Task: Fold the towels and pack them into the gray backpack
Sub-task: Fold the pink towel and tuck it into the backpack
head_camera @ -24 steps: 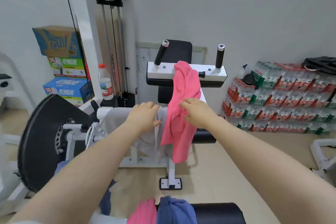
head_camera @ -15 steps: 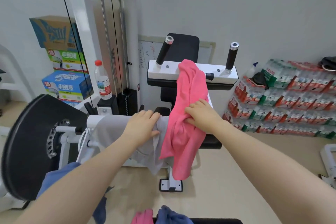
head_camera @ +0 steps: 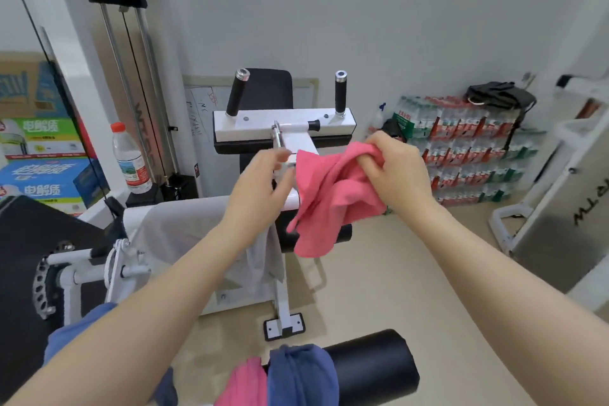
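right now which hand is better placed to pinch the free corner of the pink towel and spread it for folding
Left. The right hand already grips the bunched pink towel, while the left hand holds nothing and sits beside the towel's loose left edge.

Left hand (head_camera: 260,184) fingertips motion-blurred; pink cloth (head_camera: 245,384) and blue cloth (head_camera: 301,376) cropped by the bottom edge.
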{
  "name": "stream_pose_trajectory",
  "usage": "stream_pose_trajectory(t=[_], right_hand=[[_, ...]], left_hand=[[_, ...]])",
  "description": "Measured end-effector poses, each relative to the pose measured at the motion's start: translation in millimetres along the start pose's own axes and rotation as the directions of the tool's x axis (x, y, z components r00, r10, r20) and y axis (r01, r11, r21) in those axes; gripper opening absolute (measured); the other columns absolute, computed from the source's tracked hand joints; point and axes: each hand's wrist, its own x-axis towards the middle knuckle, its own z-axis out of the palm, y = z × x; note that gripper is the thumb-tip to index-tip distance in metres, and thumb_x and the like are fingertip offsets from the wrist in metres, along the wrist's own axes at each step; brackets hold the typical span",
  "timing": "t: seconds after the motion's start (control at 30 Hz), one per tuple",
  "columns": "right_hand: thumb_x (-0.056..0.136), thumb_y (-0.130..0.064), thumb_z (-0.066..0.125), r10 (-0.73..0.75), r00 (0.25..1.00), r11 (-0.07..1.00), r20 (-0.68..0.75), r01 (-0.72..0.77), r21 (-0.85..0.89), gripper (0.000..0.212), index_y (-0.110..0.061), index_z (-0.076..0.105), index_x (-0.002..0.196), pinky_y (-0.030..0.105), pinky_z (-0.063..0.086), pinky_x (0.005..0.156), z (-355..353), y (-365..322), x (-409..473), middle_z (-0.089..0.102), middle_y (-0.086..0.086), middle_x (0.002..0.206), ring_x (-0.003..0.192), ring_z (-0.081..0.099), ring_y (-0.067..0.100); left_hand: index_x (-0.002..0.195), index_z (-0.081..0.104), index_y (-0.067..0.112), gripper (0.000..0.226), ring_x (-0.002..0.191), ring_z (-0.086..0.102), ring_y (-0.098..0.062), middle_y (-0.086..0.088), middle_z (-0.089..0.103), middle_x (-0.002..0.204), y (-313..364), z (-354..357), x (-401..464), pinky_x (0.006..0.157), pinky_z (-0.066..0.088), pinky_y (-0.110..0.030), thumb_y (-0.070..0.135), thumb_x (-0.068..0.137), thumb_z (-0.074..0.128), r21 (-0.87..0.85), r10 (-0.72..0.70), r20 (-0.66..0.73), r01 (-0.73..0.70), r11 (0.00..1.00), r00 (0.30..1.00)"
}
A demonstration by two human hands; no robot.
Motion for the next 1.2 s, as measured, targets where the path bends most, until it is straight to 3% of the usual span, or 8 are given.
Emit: stream_pose_trajectory(t=[0.17, 0.4, 0.6, 0.67, 0.8, 0.97, 1.07, 1.2], right_hand=[[0.076, -0.031, 0.047, 0.045, 0.998, 0.999, 0.047, -0.045, 0.001, 0.028, -0.009, 0.062, 0.084, 0.037, 0.046, 0.063, -53, -28, -62, 0.065, 0.008, 0.075, 0.075, 0.059, 0.03], [0.084, -0.025, 0.062, 0.031, 0.982, 0.999, 0.186, -0.033, 0.004, 0.024, -0.007, 0.059, 0.1, 0.036, 0.044, 0.069, -100, -2, -123, 0.067, 0.01, 0.087, 0.085, 0.062, 0.031], [0.085, -0.029, 0.041, -0.305, 0.898, 0.855, 0.317, 0.405, -0.324, 0.029, -0.008, 0.052, 0.101, 0.028, 0.041, 0.029, -136, 76, -129, 0.062, 0.01, 0.078, 0.043, 0.057, 0.026], [0.083, -0.016, 0.047, -0.292, 0.878, 0.835, 0.378, 0.427, -0.348, 0.024, -0.009, 0.047, 0.106, 0.03, 0.043, 0.031, -150, 114, -131, 0.06, 0.012, 0.087, 0.045, 0.057, 0.027], [0.086, -0.013, 0.055, -0.165, 0.942, 0.924, 0.293, 0.252, -0.289, 0.023, -0.003, 0.059, 0.106, 0.037, 0.052, 0.047, -164, 189, -132, 0.063, 0.014, 0.094, 0.061, 0.064, 0.032], [0.094, -0.022, 0.041, 0.146, 0.971, 0.987, 0.187, -0.131, -0.09, 0.03, -0.003, 0.058, 0.11, 0.047, 0.047, 0.082, -177, 276, -108, 0.063, 0.014, 0.107, 0.097, 0.06, 0.034], [0.093, -0.016, 0.042, 0.112, 0.964, 0.97, 0.24, -0.054, -0.235, 0.024, -0.005, 0.058, 0.108, 0.047, 0.05, 0.067, -181, 339, -98, 0.063, 0.015, 0.102, 0.085, 0.064, 0.037], [0.069, 0.002, 0.063, 0.124, 0.951, 0.914, 0.283, 0.001, -0.405, 0.016, -0.004, 0.06, 0.084, 0.027, 0.034, 0.032, -183, 409, -87, 0.061, 0.013, 0.069, 0.042, 0.058, 0.033]], left_hand=[[0.108, 0.059, 0.014, 0.04, 0.089, 0.048, 0.0, 0.011, 0.053, 0.101, 90, 5, -44, 0.079, 0.038, -0.007, 0.042, 0.081, 0.051, -0.169, 0.317, 0.117, -0.296, 0.94, 0.941], [0.107, 0.058, 0.006, 0.028, 0.091, 0.051, -0.014, -0.005, 0.059, 0.102, 126, 45, -86, 0.076, 0.035, -0.018, 0.009, 0.08, 0.065, -0.117, 0.365, 0.352, -0.346, 0.931, 0.862], [0.107, 0.05, 0.011, 0.022, 0.097, 0.062, -0.02, 0.001, 0.064, 0.099, 154, 102, -72, 0.088, 0.045, -0.034, 0.01, 0.086, 0.058, -0.115, 0.322, 0.451, -0.303, 0.946, 0.833], [0.102, 0.054, 0.013, 0.015, 0.086, 0.06, -0.011, 0.009, 0.06, 0.089, 164, 129, -57, 0.081, 0.045, -0.02, 0.016, 0.088, 0.058, -0.156, 0.345, 0.43, -0.308, 0.938, 0.834], [0.1, 0.06, 0.011, 0.012, 0.078, 0.053, -0.004, 0.01, 0.059, 0.088, 198, 200, -30, 0.071, 0.034, 0.0, 0.016, 0.093, 0.052, -0.223, 0.395, 0.367, -0.332, 0.916, 0.843], [0.109, 0.051, 0.014, 0.019, 0.088, 0.06, -0.018, 0.005, 0.058, 0.092, 246, 305, 5, 0.069, 0.042, -0.016, 0.025, 0.094, 0.047, -0.162, 0.468, 0.371, -0.441, 0.883, 0.802], [0.101, 0.042, 0.02, 0.02, 0.063, 0.065, -0.022, -0.004, 0.063, 0.086, 251, 356, 41, 0.043, 0.049, -0.029, 0.035, 0.09, 0.038, 0.072, 0.641, 0.367, -0.707, 0.703, 0.675], [0.091, 0.04, 0.018, 0.017, 0.053, 0.061, -0.021, -0.005, 0.061, 0.075, 250, 413, 73, 0.033, 0.042, -0.025, 0.034, 0.09, 0.034, 0.145, 0.614, 0.371, -0.697, 0.702, 0.696]])
